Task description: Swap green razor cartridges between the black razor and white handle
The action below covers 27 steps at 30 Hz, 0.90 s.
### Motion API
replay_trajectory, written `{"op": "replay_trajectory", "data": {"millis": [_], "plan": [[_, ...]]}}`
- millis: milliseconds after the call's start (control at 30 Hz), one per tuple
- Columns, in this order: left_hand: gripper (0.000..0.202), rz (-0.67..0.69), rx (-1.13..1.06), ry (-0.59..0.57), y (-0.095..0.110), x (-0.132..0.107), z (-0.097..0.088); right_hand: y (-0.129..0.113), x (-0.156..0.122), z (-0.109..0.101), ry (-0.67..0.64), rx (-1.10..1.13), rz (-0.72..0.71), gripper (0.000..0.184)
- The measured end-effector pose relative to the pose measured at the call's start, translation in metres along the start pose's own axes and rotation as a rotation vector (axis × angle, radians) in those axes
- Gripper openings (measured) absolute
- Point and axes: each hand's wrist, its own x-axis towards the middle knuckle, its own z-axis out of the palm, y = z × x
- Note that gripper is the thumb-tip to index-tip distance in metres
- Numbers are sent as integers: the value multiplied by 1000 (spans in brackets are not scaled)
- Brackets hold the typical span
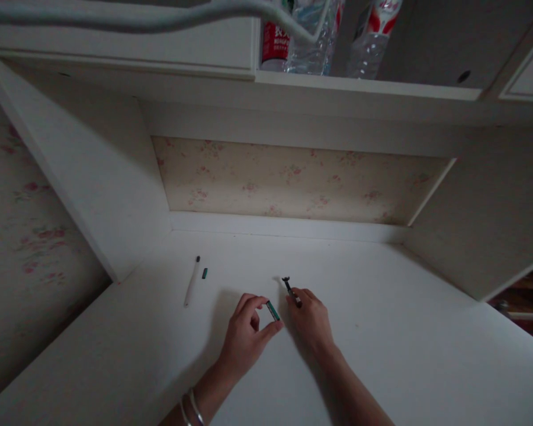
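Observation:
Between its thumb and index finger, my left hand [246, 331] pinches a small green and black razor cartridge [272, 310] by its two ends. In my right hand [311, 316] is a dark razor handle [291, 291], its forked, cartridge-less tip pointing up and away from me. The cartridge and the handle are apart, a short way from each other above the white desk [373, 361]. The fingers of my right hand wrap the lower part of the handle and partly hide it.
At the left lie a slim white toothbrush-like stick [192, 284] with a dark tip and another small green and black piece [205, 273]. Plastic bottles [311, 41] stand on the shelf overhead. A pale curved bar [160, 21] crosses the top left. Side panels [89, 165] flank the desk.

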Motion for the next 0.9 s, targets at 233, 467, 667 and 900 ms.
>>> {"op": "replay_trajectory", "data": {"millis": [233, 467, 667, 900], "plan": [[36, 36, 102, -63, -4, -2, 1, -4, 5, 8, -67, -280, 20, 21], [35, 49, 148, -72, -6, -2, 2, -4, 4, 6, -87, -220, -11, 21], [34, 54, 165, -67, -6, -2, 1, -4, 2, 6, -103, -92, -50, 23], [35, 49, 181, -73, -6, -2, 2, 5, 5, 10, -90, -63, -25, 25]]}}
